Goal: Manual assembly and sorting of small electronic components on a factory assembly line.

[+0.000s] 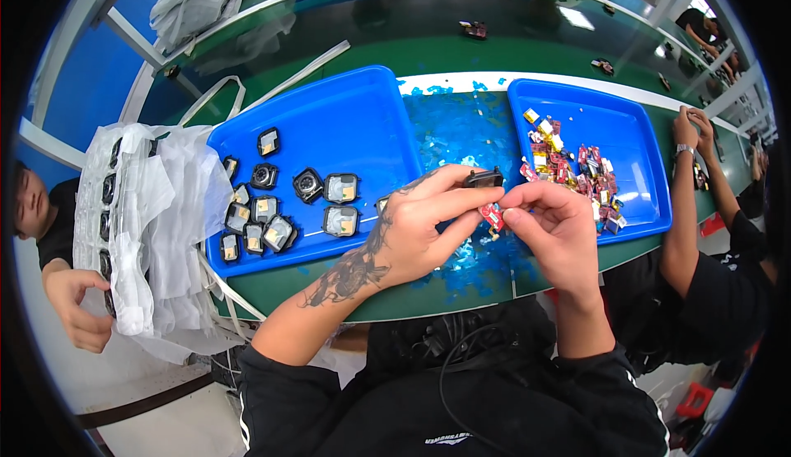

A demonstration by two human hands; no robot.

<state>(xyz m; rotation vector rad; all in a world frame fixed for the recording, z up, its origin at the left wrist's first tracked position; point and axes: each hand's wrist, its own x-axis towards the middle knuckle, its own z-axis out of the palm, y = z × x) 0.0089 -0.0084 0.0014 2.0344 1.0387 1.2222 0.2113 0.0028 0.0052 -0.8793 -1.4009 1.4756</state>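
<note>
Left hand (416,230): fingers gripping black case (484,179) at the tips, over the worktop (395,296) in the gap between the two trays. Red board (493,216) just below the case, between both hands' fingertips; can't tell which hand bears its weight. Right hand (560,230): thumb and index nearly together at the board's right side; can't tell if pinched on it or only touching. Blue scraps (465,131) strewn over the worktop between trays, out to its far edge. Left tray (362,115): black housings (308,185) loose, mostly toward its left edge and near-left corner. Right tray (634,144): red, white and yellow parts (589,168) heaped along its left and near edges. White packaging (169,226) off the worktop's left end, co-worker's hand (81,309) at its near-left side.
</note>
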